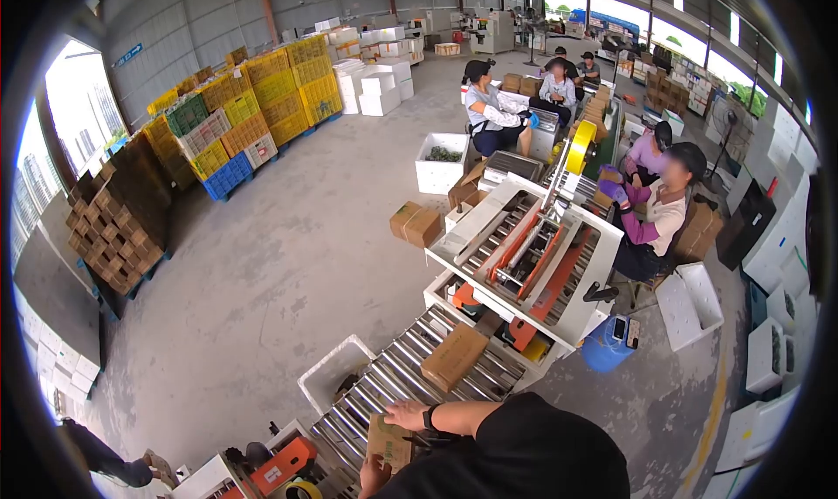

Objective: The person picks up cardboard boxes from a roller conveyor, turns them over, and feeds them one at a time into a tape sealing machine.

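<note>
A brown cardboard box (390,440) sits on the metal rollers (362,416) in front of me. My right hand (406,414), with a dark watch on the wrist, is over the far end of this box, its fingers against the cardboard. My left hand (375,475) holds the near end, its fingers partly hidden. A dark object (421,441) lies beside the box, close to my right forearm; I cannot make out its kind. Farther up the rollers is another closed cardboard box (455,357), apart from both hands.
A box-taping machine (532,254) with yellow tape (580,146) stands up the line. Behind my hands is a white foam bin (332,368); a blue drum (609,345) stands right. Several people sit along the line. Stacked yellow crates (276,93) and cartons on a pallet (118,237) stand left.
</note>
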`<state>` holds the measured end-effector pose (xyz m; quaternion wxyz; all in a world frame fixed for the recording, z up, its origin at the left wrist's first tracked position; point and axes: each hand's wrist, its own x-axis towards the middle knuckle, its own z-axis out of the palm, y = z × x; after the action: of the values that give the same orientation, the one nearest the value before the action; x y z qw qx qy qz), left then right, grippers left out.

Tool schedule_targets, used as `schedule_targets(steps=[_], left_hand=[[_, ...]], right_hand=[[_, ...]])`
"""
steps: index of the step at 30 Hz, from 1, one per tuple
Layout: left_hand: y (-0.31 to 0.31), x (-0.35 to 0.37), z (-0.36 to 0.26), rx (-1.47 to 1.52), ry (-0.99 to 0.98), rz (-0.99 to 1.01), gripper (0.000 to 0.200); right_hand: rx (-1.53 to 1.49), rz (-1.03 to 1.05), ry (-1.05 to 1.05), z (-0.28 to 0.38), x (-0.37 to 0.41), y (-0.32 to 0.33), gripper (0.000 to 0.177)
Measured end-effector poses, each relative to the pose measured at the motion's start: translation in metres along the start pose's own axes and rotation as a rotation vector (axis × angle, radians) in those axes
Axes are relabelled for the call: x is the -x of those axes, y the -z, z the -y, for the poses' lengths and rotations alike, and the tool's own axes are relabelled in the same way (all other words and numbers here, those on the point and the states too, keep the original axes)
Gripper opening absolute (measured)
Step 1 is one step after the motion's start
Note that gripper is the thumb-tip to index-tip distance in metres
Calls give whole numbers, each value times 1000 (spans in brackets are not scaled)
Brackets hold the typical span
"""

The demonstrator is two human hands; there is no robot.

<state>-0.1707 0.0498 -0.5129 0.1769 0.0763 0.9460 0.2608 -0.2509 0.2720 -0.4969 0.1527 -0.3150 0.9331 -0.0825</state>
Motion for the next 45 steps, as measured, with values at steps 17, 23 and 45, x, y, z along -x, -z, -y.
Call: schedule_targets(steps=[17, 23, 45], left_hand=[[-23, 2, -54, -175, 469, 401, 65], [-17, 39, -43, -240, 427, 110, 47], [-31, 33, -35, 21, 473, -68, 53]], right_hand=[[166, 259, -62, 32, 14, -23, 48], [90, 278, -42, 38, 19, -21, 50], [-84, 80, -150, 51, -1, -32, 71]])
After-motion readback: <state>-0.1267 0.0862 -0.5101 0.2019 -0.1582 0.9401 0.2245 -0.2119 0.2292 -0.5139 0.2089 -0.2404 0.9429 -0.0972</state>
